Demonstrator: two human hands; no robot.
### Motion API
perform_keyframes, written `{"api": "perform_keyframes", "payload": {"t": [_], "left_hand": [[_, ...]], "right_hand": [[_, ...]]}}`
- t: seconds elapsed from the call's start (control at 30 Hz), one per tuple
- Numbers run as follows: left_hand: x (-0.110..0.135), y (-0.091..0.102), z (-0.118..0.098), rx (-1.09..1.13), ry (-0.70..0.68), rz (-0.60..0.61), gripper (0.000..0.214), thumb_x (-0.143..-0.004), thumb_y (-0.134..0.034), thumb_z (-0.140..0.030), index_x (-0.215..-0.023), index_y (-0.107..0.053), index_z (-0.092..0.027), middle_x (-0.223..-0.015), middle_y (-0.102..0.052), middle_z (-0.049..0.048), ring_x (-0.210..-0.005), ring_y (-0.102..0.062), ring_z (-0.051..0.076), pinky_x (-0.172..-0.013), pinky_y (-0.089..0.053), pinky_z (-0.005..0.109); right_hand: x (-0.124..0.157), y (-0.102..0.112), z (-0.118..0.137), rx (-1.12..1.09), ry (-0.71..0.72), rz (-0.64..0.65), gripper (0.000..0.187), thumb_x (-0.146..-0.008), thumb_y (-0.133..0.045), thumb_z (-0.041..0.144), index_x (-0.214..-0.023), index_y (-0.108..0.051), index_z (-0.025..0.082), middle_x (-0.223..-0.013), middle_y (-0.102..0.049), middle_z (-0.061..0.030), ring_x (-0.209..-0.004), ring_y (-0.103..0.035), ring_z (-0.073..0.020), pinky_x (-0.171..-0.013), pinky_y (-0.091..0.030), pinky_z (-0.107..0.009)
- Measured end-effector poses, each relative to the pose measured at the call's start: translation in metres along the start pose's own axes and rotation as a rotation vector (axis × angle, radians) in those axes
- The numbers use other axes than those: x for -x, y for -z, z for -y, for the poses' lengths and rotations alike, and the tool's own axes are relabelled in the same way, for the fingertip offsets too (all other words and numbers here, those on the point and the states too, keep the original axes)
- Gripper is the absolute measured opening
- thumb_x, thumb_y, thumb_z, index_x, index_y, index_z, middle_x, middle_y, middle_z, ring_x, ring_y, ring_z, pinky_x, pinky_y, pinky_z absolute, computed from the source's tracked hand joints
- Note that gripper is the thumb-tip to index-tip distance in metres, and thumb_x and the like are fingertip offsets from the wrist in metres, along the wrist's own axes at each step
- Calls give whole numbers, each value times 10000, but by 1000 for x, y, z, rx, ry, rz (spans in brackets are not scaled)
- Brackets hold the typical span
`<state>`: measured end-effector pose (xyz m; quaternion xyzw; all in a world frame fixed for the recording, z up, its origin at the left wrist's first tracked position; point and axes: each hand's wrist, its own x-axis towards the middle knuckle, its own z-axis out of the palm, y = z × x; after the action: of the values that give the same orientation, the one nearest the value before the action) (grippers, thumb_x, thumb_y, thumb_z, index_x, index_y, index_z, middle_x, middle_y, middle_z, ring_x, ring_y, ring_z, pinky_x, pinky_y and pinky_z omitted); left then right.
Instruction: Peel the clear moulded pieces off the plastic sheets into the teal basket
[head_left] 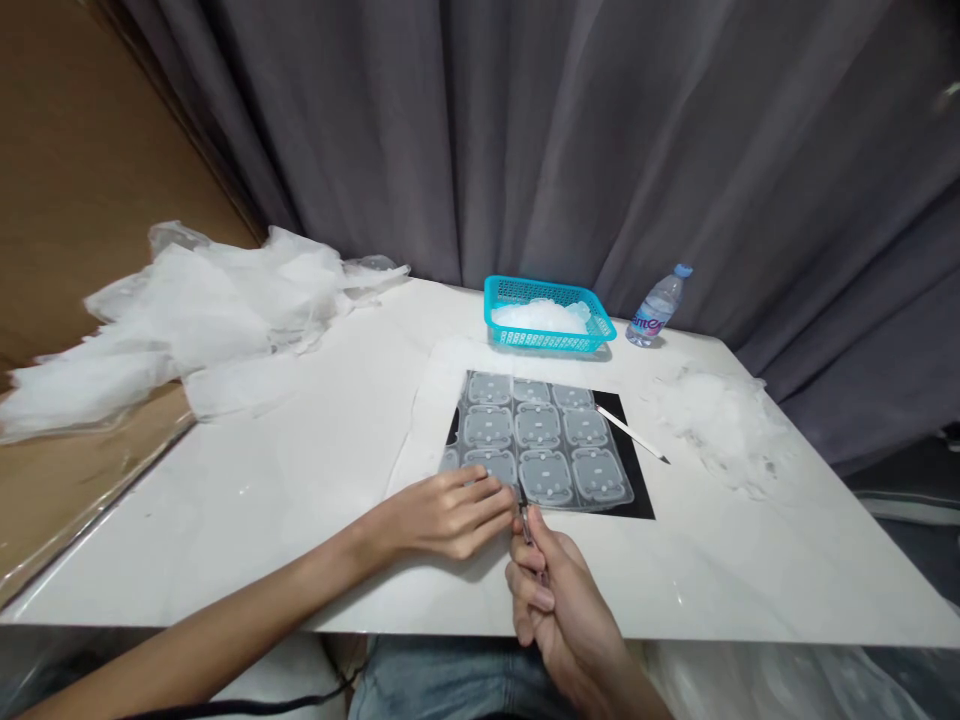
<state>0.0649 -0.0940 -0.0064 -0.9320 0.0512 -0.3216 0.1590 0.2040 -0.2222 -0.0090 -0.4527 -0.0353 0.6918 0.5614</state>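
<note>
L hand [452,512] on clear film [538,427], grip unclear; R hand [561,590] clamped on sm. tool [527,530].

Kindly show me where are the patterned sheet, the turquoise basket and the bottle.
Patterned sheet [538,425], head view: its central panel.
Turquoise basket [551,342], head view: front wall.
Bottle [654,316], head view: label.

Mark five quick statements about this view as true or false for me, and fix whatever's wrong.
1. The right hand holds a slim tool. True.
2. The bottle stands to the right of the blue basket. True.
3. The blue basket holds nothing. False: white material lies in it.
4. The left hand is at the near side of the patterned sheet. True.
5. The white pen lies left of the patterned sheet. False: the white pen lies across the right edge of the black backing.
</note>
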Motion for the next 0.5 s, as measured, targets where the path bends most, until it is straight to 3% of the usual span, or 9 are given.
{"api": "perform_keyframes", "payload": {"t": [0.3,0.5], "left_hand": [[-1,0,-1,8,9,-20,379,-1049,-435,-61,-815,-721,-147,-895,-795,37,-752,-718,139,-805,-550,286],[2,1,0,-9,2,-3,303,-1036,-516,-97,-812,-709,-163,-901,-794,41,-767,-727,144,-808,-555,288]], "right_hand": [[-2,-7,-6,-35,21,-53,818,-382,-920,784,-824,-568,193,-501,-329,172,-373,-161,-13,-241,-354,-171],[-1,-6,-7,-35,-2,-23,775,-424,-921,770,-773,-523,205,-502,-339,166,-360,-163,-9,-237,-305,-152]]}}
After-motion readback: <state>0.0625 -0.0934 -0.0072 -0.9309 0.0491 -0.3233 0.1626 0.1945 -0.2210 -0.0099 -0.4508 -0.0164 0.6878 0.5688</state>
